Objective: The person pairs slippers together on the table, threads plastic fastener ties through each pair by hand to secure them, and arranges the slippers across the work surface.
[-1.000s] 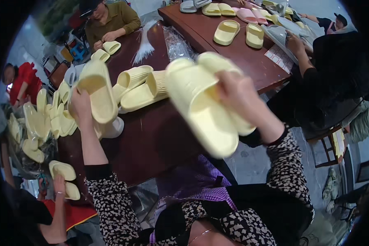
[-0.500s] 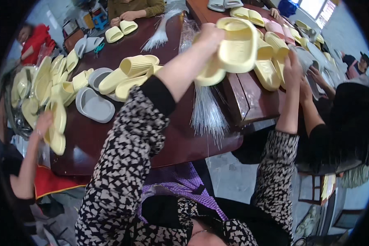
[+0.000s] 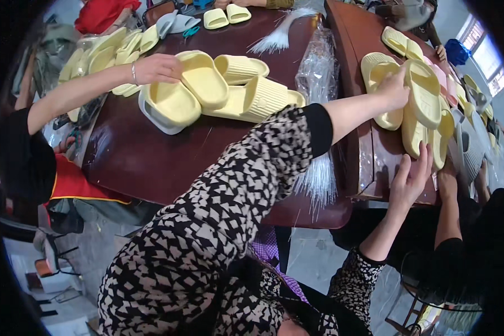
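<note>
**Both your hands on the yellow slipper stack at the right table**

Your left hand (image 3: 396, 89) reaches across and pinches the edge of a pale yellow slipper (image 3: 424, 92) that stands tilted on the stack of slippers (image 3: 425, 131) on the right-hand table (image 3: 353, 50). Your right hand (image 3: 411, 176) comes up from below, fingers spread, its tips resting against the lower slippers of that stack.

The stack sits close to the table's near edge and leans; judged from here, a sideways tug with your left hand could tip the lower pairs off toward your lap, and your right hand only props them loosely.

No bin or box shows clearly. A clear plastic bag (image 3: 317, 61) lies between the two tables; what it holds I cannot tell. Another person's hand (image 3: 158, 68) rests on the slipper pile (image 3: 218, 89) at the left table
</note>
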The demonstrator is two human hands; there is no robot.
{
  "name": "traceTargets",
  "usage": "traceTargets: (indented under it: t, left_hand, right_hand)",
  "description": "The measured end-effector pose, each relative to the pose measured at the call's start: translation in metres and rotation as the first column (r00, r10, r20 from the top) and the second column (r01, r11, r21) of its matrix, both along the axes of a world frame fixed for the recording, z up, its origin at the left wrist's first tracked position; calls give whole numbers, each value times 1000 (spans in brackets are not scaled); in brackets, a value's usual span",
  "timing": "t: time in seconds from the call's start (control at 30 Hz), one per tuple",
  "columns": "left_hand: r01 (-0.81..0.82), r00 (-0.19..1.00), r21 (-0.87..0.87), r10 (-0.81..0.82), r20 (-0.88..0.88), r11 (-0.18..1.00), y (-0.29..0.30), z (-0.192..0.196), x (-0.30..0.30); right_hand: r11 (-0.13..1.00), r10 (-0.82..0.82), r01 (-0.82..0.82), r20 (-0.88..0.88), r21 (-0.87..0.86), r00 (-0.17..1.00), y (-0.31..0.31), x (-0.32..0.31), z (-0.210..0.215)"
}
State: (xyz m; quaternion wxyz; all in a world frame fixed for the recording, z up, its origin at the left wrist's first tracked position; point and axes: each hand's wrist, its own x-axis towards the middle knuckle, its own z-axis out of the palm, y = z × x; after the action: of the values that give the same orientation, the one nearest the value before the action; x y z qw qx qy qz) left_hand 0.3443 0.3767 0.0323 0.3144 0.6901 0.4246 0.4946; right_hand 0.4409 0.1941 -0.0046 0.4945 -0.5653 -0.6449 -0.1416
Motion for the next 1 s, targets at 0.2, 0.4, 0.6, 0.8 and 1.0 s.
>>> traceTargets:
  t: [0.2,0.4,0.6,0.8,1.0]
  left_hand:
    - [275,950,20,-275,145,961,-104,21,-74]
    - [806,271,238,-695,666,542,-196,96,-209]
    - [771,186,365,-732,655,522,-226,108,-284]
    - [592,474,427,-724,501,684,-288,122,-375]
    - [452,626,426,-619,474,784,-320,112,-421]
  right_hand:
    - [991,-65,69,44,-116,997,-1,7,-8]
    - [992,127,-128,-261,13,957,-2,-13,-8]
    - [924,381,-364,-358,116,852,-11,-99,18]
    - [880,449,-471,-227,-54,864,-30,-157,9]
    - [836,525,-528,-64,-150,849,-38,-214,10]
